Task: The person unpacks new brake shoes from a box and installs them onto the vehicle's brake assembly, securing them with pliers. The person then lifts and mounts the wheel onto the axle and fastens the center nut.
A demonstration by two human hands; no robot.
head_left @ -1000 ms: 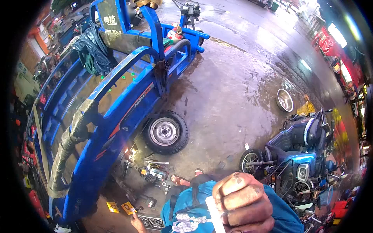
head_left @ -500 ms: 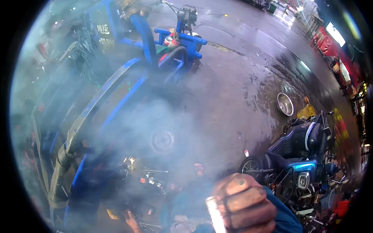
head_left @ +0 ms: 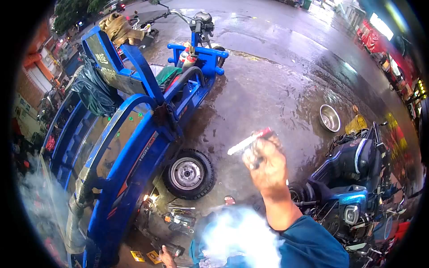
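Observation:
My right hand [head_left: 266, 161] is raised right of the frame's centre, its fingers closed round a thin white stick [head_left: 243, 144] that looks like a cigarette. Something red shows at the top of these fingers. Low at the left, my left hand [head_left: 167, 257] is beside a yellow card [head_left: 154, 257]; whether it grips the card cannot be made out. A second yellow card [head_left: 137, 256] lies to its left. White smoke [head_left: 241, 236] hides part of my lap.
A blue cargo tricycle [head_left: 134, 165] fills the left side. By it are a loose wheel [head_left: 187, 173] and scattered tools [head_left: 181, 219]. A motorcycle [head_left: 346, 192], a metal basin [head_left: 330, 118] and a yellow container [head_left: 356, 124] are at the right.
My right hand has moved up and away from my face with the white stick. The thick smoke over the tricycle has thinned; smoke now hangs over my lap and the lower left.

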